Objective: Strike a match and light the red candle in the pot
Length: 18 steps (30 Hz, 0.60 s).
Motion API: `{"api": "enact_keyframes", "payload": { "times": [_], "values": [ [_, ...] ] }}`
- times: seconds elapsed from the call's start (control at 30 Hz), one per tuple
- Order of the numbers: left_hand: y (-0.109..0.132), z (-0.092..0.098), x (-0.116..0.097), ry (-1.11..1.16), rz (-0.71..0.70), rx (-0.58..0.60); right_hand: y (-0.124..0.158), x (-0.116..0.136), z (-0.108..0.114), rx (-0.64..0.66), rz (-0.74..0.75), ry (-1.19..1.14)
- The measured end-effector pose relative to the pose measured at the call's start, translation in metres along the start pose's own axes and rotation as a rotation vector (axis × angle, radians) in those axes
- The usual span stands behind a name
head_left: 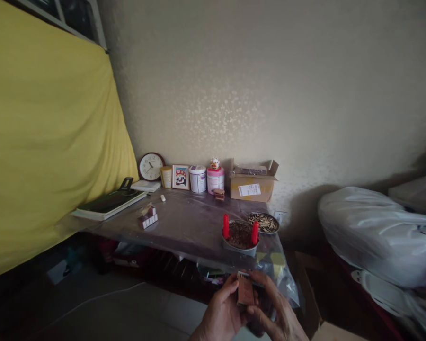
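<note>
A brown matchbox (246, 291) is held low in front of the table's near edge, its tray slid partly out at the far end with pale match sticks showing. My left hand (222, 308) is closed around the box from the left. From the other side my right hand (279, 308) grips it too, the index finger at the far end and the thumb near the close end. Beyond them on the table stands a bowl (239, 244) of dark grainy material with two red candles (226, 226) upright in it. Behind it a round dish (264, 222) holds many loose matchsticks.
On the plastic-covered table (191, 222) are a stack of small boxes (148, 217), a book (110, 206), a clock (151, 166), a picture frame (181, 177), tins (198, 179) and a cardboard box (252, 187). White plastic bags (376, 232) lie at right. A yellow cloth (57, 128) hangs left.
</note>
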<state>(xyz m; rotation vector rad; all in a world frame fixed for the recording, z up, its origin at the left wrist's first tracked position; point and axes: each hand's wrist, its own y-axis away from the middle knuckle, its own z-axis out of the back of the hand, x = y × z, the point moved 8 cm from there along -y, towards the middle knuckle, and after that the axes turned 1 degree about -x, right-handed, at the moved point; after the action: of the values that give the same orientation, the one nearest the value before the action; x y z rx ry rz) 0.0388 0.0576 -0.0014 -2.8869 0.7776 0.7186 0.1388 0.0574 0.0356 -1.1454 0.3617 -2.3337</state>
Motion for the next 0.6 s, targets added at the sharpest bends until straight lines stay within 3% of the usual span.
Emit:
{"api": "enact_keyframes", "payload": {
  "times": [0.4, 0.6],
  "values": [
    [0.0, 0.001, 0.002, 0.032, -0.006, -0.034, -0.002, 0.01, 0.005, -0.043, 0.008, 0.019],
    [-0.002, 0.002, 0.0, -0.066, -0.033, -0.02, -0.004, 0.006, 0.011, -0.059, -0.041, 0.028]
  ]
}}
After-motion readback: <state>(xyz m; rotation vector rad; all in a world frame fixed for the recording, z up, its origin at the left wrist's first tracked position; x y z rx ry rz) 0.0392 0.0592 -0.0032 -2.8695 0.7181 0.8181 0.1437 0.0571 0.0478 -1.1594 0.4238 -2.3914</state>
